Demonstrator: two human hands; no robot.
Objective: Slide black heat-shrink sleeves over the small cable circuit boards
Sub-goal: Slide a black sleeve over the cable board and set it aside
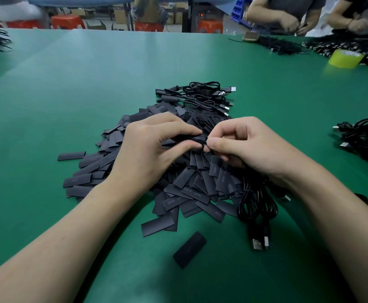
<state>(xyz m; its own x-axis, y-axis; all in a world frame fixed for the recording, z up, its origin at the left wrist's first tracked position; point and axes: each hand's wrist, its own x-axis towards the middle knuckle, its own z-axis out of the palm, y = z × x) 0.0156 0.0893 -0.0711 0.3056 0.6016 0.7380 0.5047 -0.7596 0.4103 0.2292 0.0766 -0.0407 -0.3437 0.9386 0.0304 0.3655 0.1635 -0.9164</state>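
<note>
Sleeve (195, 138), pinched in the grip of the left hand (154, 147) above the pile (200, 189), lies nine-to-three; the right hand (244, 145), touching at three o'clock, pinches what I judge is the board, itself hidden.

Both hands met at one pinch, the left hand (154, 147) and right hand (244, 147) closed on a black sleeve (197, 138) just above the pile of sleeves (191, 186), so straight under the grip there was only that heap. Beyond the grip, coiled cables (205, 95) lay against the pile's far edge. Toward the person and right of the grip, a cable bundle (257, 204) lay beneath the right wrist. One loose sleeve (189, 249) lay apart, nearer still. Left of the grip, past the pile's edge, the green table (69, 95) stretched wide and open. Well right of the grip, a second cable heap (366, 138) barred the way, and a tape roll (345, 59) stood beyond it.
</note>
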